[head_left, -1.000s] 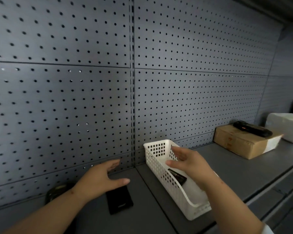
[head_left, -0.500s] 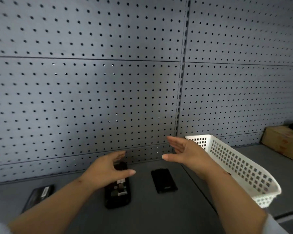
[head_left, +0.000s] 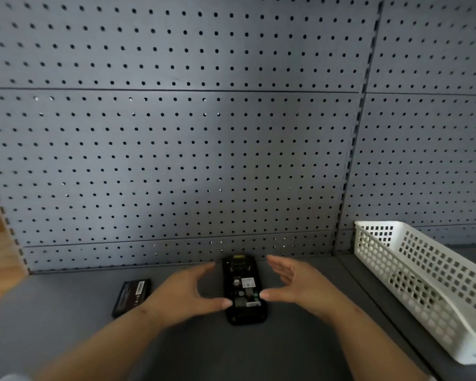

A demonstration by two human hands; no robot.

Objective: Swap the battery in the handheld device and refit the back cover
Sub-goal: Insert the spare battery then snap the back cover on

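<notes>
Head view: black rectangular handheld device [head_left: 243,290], back cover off, open compartment with labels facing up, lies on dark grey shelf surface [head_left: 300,347] at lower centre of frame, top end near grey perforated back panel [head_left: 176,160]. Left hand [head_left: 184,294] spread open just left of device, empty. Right hand [head_left: 300,284] spread open just right of it, empty. Thumb tips overlap device's lower part; contact unclear. Black flat battery pack [head_left: 132,297] lower left, apart. White perforated plastic basket [head_left: 423,281] at right edge.

Both hands [head_left: 187,292] [head_left: 300,284] closed in, flanking device [head_left: 243,290].
</notes>
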